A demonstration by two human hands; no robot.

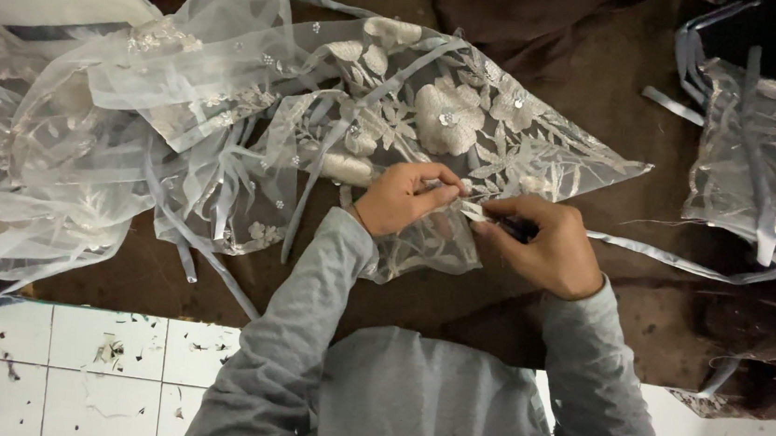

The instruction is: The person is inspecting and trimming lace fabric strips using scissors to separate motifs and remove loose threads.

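From the head view I saw the left hand (404,198) pinching a fold of the sheer embroidered fabric (434,119) between thumb and fingertips, holding it taut just beside the right hand (545,246). The right hand was closed around a small dark tool (511,225), whose pale tip met the cloth where the two hands came together; I could not tell whether it was a cutter or a needle holder. I judged the step in hand to be fine work along the near edge of the floral panel, trimming or picking at the embroidery. The next move, as I read it, called for keeping the fold stretched while the tip worked a little further along the edge, with care not to snag the net.

The fabric lay on the brown cloth surface (605,87), its long axis running left to right, bunched at the far left and tapering to a point toward the right. A grey ribbon strip (674,260) trailed rightward from the hands. Another bundle of sheer cloth (749,156) sat well apart at the far right. White tiles (114,353) showed at the near left
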